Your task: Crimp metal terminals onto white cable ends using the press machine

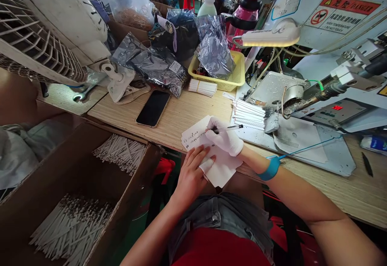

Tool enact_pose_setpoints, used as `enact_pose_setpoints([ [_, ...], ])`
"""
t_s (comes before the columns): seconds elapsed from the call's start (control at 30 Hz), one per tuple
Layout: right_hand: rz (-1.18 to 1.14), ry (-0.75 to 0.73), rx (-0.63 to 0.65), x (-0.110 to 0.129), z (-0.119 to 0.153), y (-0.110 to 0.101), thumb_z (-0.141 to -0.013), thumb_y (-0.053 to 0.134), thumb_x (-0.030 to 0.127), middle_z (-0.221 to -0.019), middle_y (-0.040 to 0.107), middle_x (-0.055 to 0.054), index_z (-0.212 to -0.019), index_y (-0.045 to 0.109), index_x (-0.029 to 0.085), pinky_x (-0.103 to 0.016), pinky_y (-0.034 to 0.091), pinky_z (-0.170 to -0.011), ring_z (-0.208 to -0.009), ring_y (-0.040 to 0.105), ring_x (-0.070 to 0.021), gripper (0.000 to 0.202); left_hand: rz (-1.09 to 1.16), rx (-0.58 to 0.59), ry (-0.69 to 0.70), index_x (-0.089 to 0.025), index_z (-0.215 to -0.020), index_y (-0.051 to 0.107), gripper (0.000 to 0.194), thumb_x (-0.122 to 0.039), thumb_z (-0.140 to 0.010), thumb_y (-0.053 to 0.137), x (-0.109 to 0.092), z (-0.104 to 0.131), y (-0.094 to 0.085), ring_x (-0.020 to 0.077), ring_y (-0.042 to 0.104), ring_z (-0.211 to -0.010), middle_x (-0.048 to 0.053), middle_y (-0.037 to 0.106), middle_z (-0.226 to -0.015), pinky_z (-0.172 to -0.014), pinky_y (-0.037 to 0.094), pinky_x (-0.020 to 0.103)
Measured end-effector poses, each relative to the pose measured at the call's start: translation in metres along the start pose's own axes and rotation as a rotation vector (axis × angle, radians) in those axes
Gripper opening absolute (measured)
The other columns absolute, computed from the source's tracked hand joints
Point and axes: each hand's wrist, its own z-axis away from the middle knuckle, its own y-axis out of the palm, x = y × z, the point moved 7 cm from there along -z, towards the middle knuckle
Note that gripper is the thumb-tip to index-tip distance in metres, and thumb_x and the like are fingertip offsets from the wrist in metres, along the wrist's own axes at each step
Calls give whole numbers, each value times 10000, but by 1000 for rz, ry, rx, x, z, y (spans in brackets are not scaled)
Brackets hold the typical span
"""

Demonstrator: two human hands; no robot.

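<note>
My right hand [225, 136], in a white glove and with a blue wrist strap [270, 168] behind it, is closed around a pen [231, 128]. The pen's tip end is over a white sheet of paper [222, 171] that carries lines of handwriting at its upper left. My left hand [195, 168] lies flat on the lower left of the paper, fingers stretched out, with a white wrapping on one finger or the thumb. The paper overhangs the table's front edge.
A phone [153, 108] lies left of the paper. Bundled white strips [202, 87] lie before a yellow basket [238, 70]; more strips [248, 114] sit by the machine [294, 92]. A fan [60, 24] stands left, above a cardboard box [133, 185] holding white strips. Someone sits at far left.
</note>
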Motion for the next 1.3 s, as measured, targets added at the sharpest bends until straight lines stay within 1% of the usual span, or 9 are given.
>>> enact_pose_setpoints([
  [0.27,74,-14,-28,0,0,-1,-787,494,206,-708,508,16,-764,440,227,-295,405,-614,-666,496,-159,62,14,-5,-18,-219,-1203,621,441,-55,-796,580,1,1,0,254,428,-1334,98,592,-1317,-1092,362,493],
  [0.43,-6,-50,-37,-5,0,-1,-816,487,189,-715,510,24,-779,455,226,-291,402,-618,-662,493,-151,61,13,2,-21,-224,-1211,617,431,-69,-811,579,0,0,0,249,425,-1335,94,589,-1323,-1092,360,491],
  [0.53,-69,-68,-83,-5,1,-4,-823,491,170,-684,499,28,-748,459,222,-287,402,-613,-641,479,-144,96,16,-9,-15,-220,-1207,619,420,-75,-815,583,0,0,-1,246,426,-1335,97,592,-1319,-1092,363,488],
  [0.63,-93,-92,-140,-1,3,-9,-837,523,197,-666,519,23,-723,482,215,-291,408,-617,-633,488,-143,122,19,-15,-13,-224,-1217,611,426,-75,-818,584,0,-1,-1,243,423,-1339,95,586,-1329,-1093,364,488],
  [0.77,-147,-110,-162,2,3,-11,-872,538,251,-748,580,0,-788,536,208,-310,442,-687,-714,548,-158,95,18,-16,-18,-232,-1212,613,422,-79,-820,583,0,0,-1,240,426,-1337,90,588,-1330,-1091,367,489],
  [0.93,-216,-85,-187,0,3,-8,-883,552,268,-881,625,-32,-889,562,210,-349,467,-822,-859,595,-183,59,17,25,-35,-233,-1228,609,471,-48,-796,577,1,3,1,238,423,-1340,91,573,-1350,-1107,348,486],
  [1.0,-225,-60,-179,-2,4,-6,-894,542,300,-944,647,-47,-950,573,210,-362,473,-849,-895,608,-191,110,17,24,-36,-241,-1236,607,482,-51,-793,577,1,3,1,243,428,-1337,94,575,-1348,-1100,356,493],
  [1.13,-184,5,-138,-6,-2,-11,-933,465,365,-955,672,-53,-1064,577,213,-371,503,-799,-810,629,-186,230,0,38,-23,-247,-1257,594,477,-80,-811,575,1,4,1,247,436,-1332,99,571,-1353,-1092,363,506],
  [1.3,60,-142,5,10,-18,-28,-889,487,269,-1001,679,-75,-1027,627,194,-411,453,-915,-971,621,-231,210,-57,32,16,-239,-1278,575,455,-117,-839,568,-1,6,-1,242,424,-1343,96,564,-1363,-1103,350,503],
])
